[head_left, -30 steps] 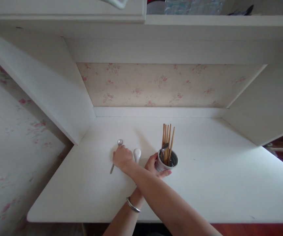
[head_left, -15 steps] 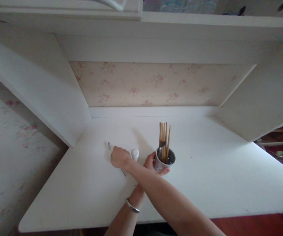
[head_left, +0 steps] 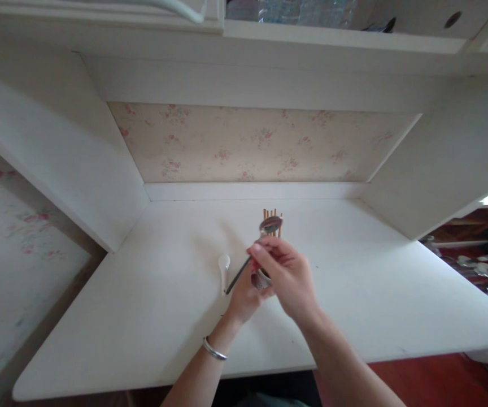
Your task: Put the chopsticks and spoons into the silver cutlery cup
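Note:
My left hand [head_left: 246, 297], with a silver bangle at the wrist, is wrapped round a light-coloured utensil cup [head_left: 262, 281]. Several wooden chopsticks [head_left: 265, 213] stand upright in the cup, mostly hidden behind my right hand. Closed in a pinch, my right hand [head_left: 288, 274] holds a metal spoon [head_left: 271, 225] by its handle just above the cup. The spoon is tilted, its bowl pointing away from me and its dark handle end slanting down to the left. A white soup spoon [head_left: 224, 264] lies on the table left of my hands.
The white tabletop [head_left: 163, 305] is bounded by side panels [head_left: 400, 164] and a floral back wall [head_left: 235, 144]. Overhead hangs a white cabinet [head_left: 100, 14] with an open shelf. Dishes [head_left: 487, 268] appear beyond the right panel.
My right hand has moved from the left of the white soup spoon to above the cup, now with the metal spoon. My left hand keeps hold of the cup. The view has shifted slightly.

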A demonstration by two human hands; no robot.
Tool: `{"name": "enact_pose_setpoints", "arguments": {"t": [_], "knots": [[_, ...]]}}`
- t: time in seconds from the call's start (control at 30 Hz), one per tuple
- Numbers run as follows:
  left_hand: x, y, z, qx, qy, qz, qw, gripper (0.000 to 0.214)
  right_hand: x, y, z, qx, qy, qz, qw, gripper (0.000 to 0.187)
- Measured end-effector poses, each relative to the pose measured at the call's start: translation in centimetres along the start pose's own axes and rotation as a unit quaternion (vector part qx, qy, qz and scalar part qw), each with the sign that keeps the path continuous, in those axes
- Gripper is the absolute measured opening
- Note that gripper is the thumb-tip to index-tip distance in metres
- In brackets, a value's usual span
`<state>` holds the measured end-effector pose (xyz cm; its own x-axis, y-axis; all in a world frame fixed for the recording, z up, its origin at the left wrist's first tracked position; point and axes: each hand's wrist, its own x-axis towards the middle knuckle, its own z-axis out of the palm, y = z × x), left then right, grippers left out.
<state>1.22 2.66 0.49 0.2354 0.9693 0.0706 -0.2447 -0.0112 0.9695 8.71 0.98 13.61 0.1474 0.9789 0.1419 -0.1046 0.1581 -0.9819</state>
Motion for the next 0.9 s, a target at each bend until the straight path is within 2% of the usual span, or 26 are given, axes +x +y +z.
{"name": "enact_pose_setpoints", "arguments": {"t": [0.07,0.17,0.23,0.3,0.47,0.63,0.8,0.9], "knots": [[-0.1,-0.1,0.2,-0.007,-0.019,0.0,1.0,0.067,1.1,-0.5,-2.7,-0.005,0.074,-0.026,0.997,0.028],[-0.1,-0.6,0.2,-0.003,-0.014,-0.011,1.0,0.07,2.8,-0.2,-6.2,-0.04,0.153,-0.051,0.986,0.032],[-0.1,-0.8,0.1,0.004,-0.007,-0.019,1.0,0.072,3.6,0.6,-7.8,-0.064,0.191,-0.054,0.978,0.036],[-0.1,-0.7,0.0,0.006,-0.013,-0.026,1.0,0.073,4.1,1.6,-8.9,-0.084,0.201,-0.044,0.975,0.039],[-0.1,-0.1,0.2,0.0,-0.011,-0.032,0.999,0.072,3.8,4.1,-9.3,-0.191,0.138,0.014,0.972,0.039],[0.0,-0.6,0.2,-0.016,-0.007,-0.032,0.999,0.073,2.9,6.1,-8.6,-0.322,0.073,-0.052,0.942,0.032],[0.1,-1.1,0.0,-0.007,-0.013,-0.019,1.0,0.068,2.7,7.7,-8.3,-0.344,0.078,-0.057,0.934,0.03],[0.1,-1.2,-0.1,0.008,-0.012,-0.013,1.0,0.07,2.7,8.6,-8.4,-0.279,0.096,-0.009,0.955,0.037]]}}
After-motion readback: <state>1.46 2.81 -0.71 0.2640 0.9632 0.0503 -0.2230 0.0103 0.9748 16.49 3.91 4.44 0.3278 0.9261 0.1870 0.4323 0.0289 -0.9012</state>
